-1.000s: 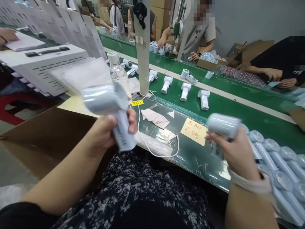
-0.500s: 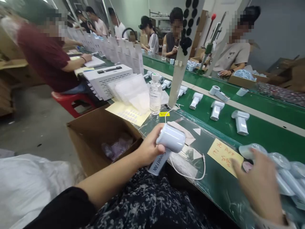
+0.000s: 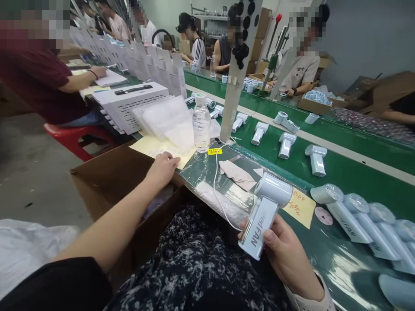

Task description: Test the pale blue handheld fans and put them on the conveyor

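My right hand (image 3: 285, 248) grips a light blue handheld fan (image 3: 259, 229) by its handle, with "FAN" lettering facing up and the round head pointing away. My left hand (image 3: 164, 170) rests at the near edge of a yellow sheet of small pale stickers (image 3: 145, 147), thumb and fingers pinched together. Whatever may be between those fingertips is too small to make out. To the right, several plastic-wrapped fans (image 3: 346, 220) lie in a row beside a round pinkish disc (image 3: 323, 216). A yellow note (image 3: 303, 209) with red handwriting is partly behind the held fan.
A clear bottle (image 3: 201, 125) stands by a metal post (image 3: 231, 108). A white cable (image 3: 215, 185) crosses the bench. Several fans (image 3: 287, 144) lie on the green conveyor (image 3: 343, 166). An open cardboard box (image 3: 94, 181) is below left. Co-workers (image 3: 196, 49) sit along the line.
The fan has passed from my left hand to my right, which came in from the wrapped fans. My left hand has moved left and forward to the sticker sheet. The view has shifted.
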`<state>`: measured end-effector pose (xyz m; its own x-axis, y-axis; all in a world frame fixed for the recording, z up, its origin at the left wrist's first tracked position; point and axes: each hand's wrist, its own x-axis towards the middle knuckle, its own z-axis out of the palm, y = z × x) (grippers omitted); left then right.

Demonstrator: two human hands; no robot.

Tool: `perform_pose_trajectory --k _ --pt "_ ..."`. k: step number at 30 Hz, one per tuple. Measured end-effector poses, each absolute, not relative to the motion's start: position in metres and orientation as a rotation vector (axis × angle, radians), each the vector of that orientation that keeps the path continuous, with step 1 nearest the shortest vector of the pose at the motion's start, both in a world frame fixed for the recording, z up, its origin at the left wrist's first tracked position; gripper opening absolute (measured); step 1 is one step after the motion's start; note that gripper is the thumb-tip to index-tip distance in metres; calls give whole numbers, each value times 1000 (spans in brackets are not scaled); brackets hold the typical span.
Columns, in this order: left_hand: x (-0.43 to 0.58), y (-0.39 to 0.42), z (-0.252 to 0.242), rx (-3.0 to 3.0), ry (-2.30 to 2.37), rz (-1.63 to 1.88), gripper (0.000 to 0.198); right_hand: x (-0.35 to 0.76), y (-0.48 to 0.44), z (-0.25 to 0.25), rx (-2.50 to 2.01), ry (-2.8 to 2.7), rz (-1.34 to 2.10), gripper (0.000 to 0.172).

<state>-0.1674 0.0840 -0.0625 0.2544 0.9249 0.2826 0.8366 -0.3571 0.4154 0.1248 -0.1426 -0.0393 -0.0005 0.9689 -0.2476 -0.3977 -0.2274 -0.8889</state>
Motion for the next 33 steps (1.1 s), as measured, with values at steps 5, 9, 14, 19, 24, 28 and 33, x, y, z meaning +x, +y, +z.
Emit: perform_pose_trajectory --k 5,9,14,19,24,28,33 --pt "-182 85 -76 2290 1573 805 14 110 -134 -30 -949 -756 1537 48" --pt "-182 88 -71 2237 1527 900 5 106 -135 -25 -900 -731 1558 49" --pt "-180 95 -63 2198 1566 869 14 107 -141 -24 -914 -722 1503 58" --pt "-174 97 -56 2133 1650 836 19 109 -145 -24 -926 -705 1459 56" --pt "-142 61 -27 2101 1658 860 11 110 -145 -23 -949 -711 1454 56" --pt "-92 -5 -1 1756 950 813 23 104 -140 -28 -986 -687 1437 56" --pt "-53 -51 0 1527 683 682 32 99 -133 -41 -1000 -725 1375 56"
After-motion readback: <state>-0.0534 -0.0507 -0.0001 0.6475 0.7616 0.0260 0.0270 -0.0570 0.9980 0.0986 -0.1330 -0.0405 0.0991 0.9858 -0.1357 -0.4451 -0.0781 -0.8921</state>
